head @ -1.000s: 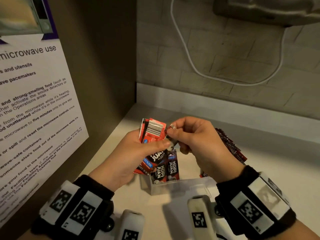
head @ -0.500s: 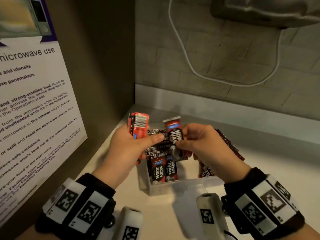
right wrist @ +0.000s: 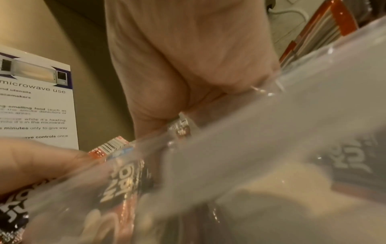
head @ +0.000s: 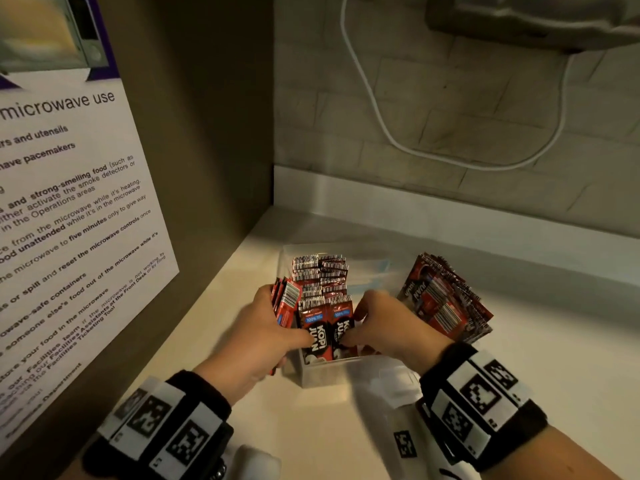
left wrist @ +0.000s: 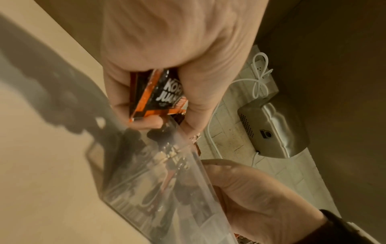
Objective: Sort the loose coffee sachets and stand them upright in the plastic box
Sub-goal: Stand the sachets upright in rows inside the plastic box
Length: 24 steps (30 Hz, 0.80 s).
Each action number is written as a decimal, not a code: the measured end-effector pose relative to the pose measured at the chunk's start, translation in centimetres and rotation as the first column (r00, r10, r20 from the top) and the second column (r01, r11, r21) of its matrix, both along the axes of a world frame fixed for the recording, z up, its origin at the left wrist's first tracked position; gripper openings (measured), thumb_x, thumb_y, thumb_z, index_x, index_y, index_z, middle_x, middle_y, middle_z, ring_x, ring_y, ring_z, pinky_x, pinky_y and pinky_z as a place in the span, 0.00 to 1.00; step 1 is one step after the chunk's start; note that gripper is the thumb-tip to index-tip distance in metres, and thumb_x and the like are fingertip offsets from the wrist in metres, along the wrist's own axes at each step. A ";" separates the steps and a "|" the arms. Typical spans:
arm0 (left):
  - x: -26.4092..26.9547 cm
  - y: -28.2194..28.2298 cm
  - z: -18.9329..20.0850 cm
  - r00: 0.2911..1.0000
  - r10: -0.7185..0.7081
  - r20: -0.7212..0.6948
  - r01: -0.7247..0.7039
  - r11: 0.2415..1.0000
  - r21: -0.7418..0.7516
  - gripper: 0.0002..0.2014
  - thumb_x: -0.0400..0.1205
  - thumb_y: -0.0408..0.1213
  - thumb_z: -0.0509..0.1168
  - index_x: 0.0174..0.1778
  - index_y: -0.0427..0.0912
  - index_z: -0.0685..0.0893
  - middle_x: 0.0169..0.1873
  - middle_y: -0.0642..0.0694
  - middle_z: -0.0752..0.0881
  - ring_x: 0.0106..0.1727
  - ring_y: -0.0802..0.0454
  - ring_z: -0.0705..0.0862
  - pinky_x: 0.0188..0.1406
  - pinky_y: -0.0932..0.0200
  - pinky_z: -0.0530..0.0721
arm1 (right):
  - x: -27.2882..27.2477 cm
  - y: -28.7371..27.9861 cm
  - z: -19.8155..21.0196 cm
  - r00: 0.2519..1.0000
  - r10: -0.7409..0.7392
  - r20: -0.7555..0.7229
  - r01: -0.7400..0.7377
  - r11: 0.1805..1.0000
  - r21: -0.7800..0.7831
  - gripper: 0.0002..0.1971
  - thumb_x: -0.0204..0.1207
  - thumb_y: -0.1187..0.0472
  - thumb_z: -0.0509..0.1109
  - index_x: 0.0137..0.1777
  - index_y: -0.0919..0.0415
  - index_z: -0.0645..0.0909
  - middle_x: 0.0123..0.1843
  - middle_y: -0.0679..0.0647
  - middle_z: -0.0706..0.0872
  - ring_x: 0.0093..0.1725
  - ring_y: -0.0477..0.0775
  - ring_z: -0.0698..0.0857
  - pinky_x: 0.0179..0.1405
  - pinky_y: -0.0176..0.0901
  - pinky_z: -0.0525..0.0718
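Note:
A clear plastic box (head: 349,374) stands on the counter, with red-and-black coffee sachets (head: 320,282) upright in rows inside it. My left hand (head: 282,323) grips a small stack of sachets (head: 289,301) against the box's left wall; the left wrist view shows that stack (left wrist: 165,95) held between thumb and fingers. My right hand (head: 360,323) reaches into the box from the right and pinches the front sachet (head: 341,325), which stands upright in the front row. A loose pile of sachets (head: 446,306) lies right of the box.
A cabinet side with a microwave-use poster (head: 69,209) closes off the left. The tiled wall with a white cable (head: 381,126) is behind, and a metal appliance (head: 536,19) hangs above. Bare counter (head: 554,358) extends to the right.
Both hands came down from mid-air to the box. The right hand lowered its single sachet into the front row. The left hand dropped its stack beside the box's left wall.

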<state>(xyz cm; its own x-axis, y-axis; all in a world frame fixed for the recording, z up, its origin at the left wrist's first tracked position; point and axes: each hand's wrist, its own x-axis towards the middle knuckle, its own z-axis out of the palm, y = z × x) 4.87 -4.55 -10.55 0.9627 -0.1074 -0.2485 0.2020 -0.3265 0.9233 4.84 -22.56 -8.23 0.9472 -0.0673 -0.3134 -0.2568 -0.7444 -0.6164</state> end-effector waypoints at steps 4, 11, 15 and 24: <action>-0.1 -0.1 -0.1 1.000 0.004 -0.026 -0.005 1.000 -0.028 0.25 0.62 0.38 0.76 0.51 0.59 0.74 0.39 0.50 0.90 0.28 0.47 0.86 0.31 0.48 0.82 | -0.2 0.1 -0.4 0.992 0.124 -0.033 -0.124 0.992 0.020 0.14 0.64 0.61 0.80 0.49 0.53 0.83 0.46 0.48 0.88 0.45 0.46 0.86 0.45 0.37 0.85; -0.1 -0.5 0.3 0.998 0.062 0.011 -0.061 0.997 -0.046 0.21 0.65 0.35 0.72 0.50 0.57 0.76 0.44 0.50 0.90 0.43 0.45 0.90 0.45 0.38 0.89 | 0.5 0.7 -0.4 0.979 0.203 0.022 -0.199 0.974 -0.105 0.15 0.68 0.61 0.77 0.55 0.56 0.85 0.51 0.51 0.89 0.49 0.49 0.86 0.43 0.36 0.79; -0.5 -0.4 0.3 1.000 0.016 -0.009 -0.016 0.999 -0.029 0.24 0.62 0.37 0.72 0.53 0.58 0.76 0.42 0.49 0.90 0.44 0.40 0.91 0.43 0.32 0.88 | 0.2 0.8 -0.6 0.969 0.247 0.005 -0.243 0.957 -0.156 0.14 0.70 0.54 0.75 0.55 0.55 0.86 0.52 0.51 0.89 0.51 0.50 0.86 0.50 0.39 0.82; -0.5 0.5 1.3 0.999 -0.011 -0.042 0.003 0.984 -0.177 0.28 0.62 0.36 0.80 0.56 0.51 0.79 0.38 0.46 0.91 0.27 0.48 0.82 0.24 0.57 0.74 | 0.3 0.0 -0.2 0.985 0.174 0.016 -0.173 0.984 -0.044 0.14 0.67 0.60 0.78 0.53 0.57 0.85 0.50 0.51 0.88 0.49 0.49 0.86 0.49 0.40 0.85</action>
<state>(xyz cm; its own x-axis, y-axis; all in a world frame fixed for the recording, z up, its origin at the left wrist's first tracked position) 4.41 -4.04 -9.28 0.9507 -0.1601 -0.2655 0.2403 -0.1605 0.9573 5.13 -22.60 -8.45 0.9516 0.0856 -0.2952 -0.1098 -0.8024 -0.5866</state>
